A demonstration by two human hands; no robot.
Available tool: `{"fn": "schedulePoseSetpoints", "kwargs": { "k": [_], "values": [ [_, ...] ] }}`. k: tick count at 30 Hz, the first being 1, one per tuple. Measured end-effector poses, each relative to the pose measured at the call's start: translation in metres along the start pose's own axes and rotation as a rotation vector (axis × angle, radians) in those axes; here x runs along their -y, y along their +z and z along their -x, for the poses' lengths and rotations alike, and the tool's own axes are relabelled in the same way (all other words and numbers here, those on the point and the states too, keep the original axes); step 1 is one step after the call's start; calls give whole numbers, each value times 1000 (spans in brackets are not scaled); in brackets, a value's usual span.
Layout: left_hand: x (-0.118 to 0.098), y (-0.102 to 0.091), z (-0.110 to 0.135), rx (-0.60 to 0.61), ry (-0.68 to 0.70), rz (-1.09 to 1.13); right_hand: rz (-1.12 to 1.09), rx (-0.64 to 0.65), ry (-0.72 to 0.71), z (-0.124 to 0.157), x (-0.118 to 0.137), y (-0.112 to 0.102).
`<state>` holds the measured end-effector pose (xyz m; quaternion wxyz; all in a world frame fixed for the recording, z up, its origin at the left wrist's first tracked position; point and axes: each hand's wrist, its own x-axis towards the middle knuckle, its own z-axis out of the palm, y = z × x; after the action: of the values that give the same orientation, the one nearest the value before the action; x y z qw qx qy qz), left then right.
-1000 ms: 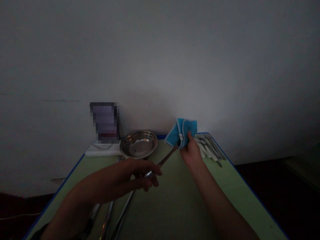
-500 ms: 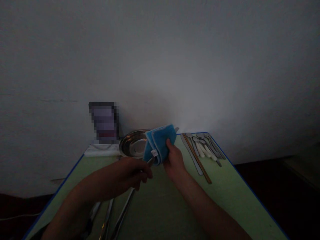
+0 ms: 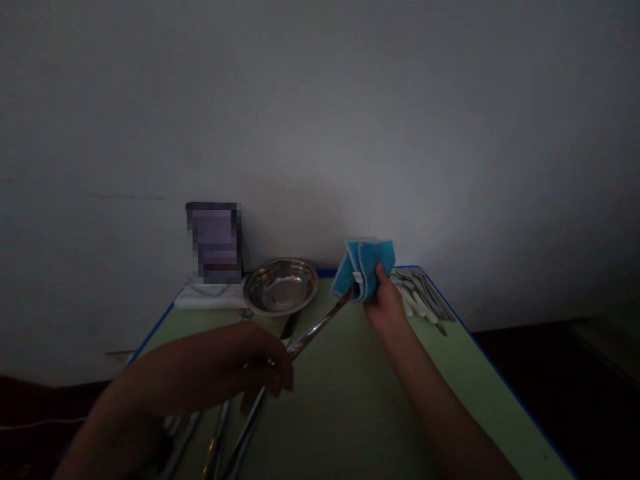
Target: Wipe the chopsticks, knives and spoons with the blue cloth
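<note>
My left hand point(image 3: 250, 363) is closed around one end of a long, shiny metal piece of cutlery point(image 3: 317, 329), which slants up to the right. Its far end goes into a folded blue cloth point(image 3: 373, 263) with a small white tag, so I cannot tell which kind it is. My right hand point(image 3: 387, 300) grips the cloth, thumb on top, around that end. Below my left hand, several long metal utensils point(image 3: 216, 437) lie on the green table point(image 3: 345, 413), partly hidden by my forearm.
A round steel bowl point(image 3: 281, 288) stands near the wall. Left of it, a blurred-out upright device point(image 3: 217, 240) rises behind a white object point(image 3: 207, 297). White-handled cutlery point(image 3: 423, 307) and metal utensils point(image 3: 435, 293) lie at the right back. Blue edging borders the table.
My right hand has moved right with the cloth, uncovering a longer stretch of the metal piece and the whole bowl. My left hand has shifted slightly down and left, still holding its end.
</note>
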<state>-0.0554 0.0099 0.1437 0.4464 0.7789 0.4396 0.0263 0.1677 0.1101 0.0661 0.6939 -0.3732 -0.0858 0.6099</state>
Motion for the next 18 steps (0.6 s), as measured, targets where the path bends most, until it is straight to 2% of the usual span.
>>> {"fn": "schedulePoseSetpoints", "kwargs": {
  "k": [3,7,10,14,18],
  "values": [
    [7,-2,-1,-34,9,33,25,94,-12,19,-8,7],
    [12,-3,-6,-68,48,75,130,189,68,49,-29,17],
    [10,-1,-14,-82,81,79,184,243,130,66,-50,15],
    [4,0,-23,-216,78,-115,223,304,214,83,-69,12],
    [0,1,-26,-302,75,-231,187,332,248,91,-68,15]
  ]
}}
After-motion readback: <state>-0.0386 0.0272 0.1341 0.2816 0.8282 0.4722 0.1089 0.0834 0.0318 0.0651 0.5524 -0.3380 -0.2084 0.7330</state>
